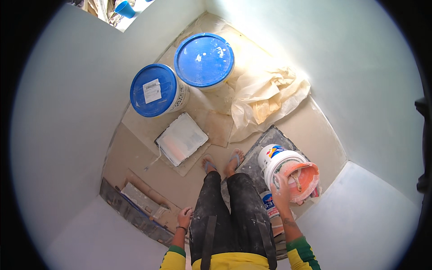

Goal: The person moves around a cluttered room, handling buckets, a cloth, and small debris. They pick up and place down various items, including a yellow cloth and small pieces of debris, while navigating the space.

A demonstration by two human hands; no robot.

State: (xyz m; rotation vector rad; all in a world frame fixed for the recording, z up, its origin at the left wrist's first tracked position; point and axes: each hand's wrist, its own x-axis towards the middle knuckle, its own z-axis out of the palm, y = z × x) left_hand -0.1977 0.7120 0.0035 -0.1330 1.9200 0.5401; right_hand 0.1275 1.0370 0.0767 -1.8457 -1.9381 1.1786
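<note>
Yellow sleeves (173,261): left hand (184,218) hanging low, grip I cannot tell; right hand (281,194) clamped on the orange bucket (308,181) at right
If that smeared rim slips, I judge the bucket could tip and spill; for labels, I see a white printed sticker (152,91) on a blue lid (167,86), then a multicoloured emblem on the white pail (280,159)
</note>
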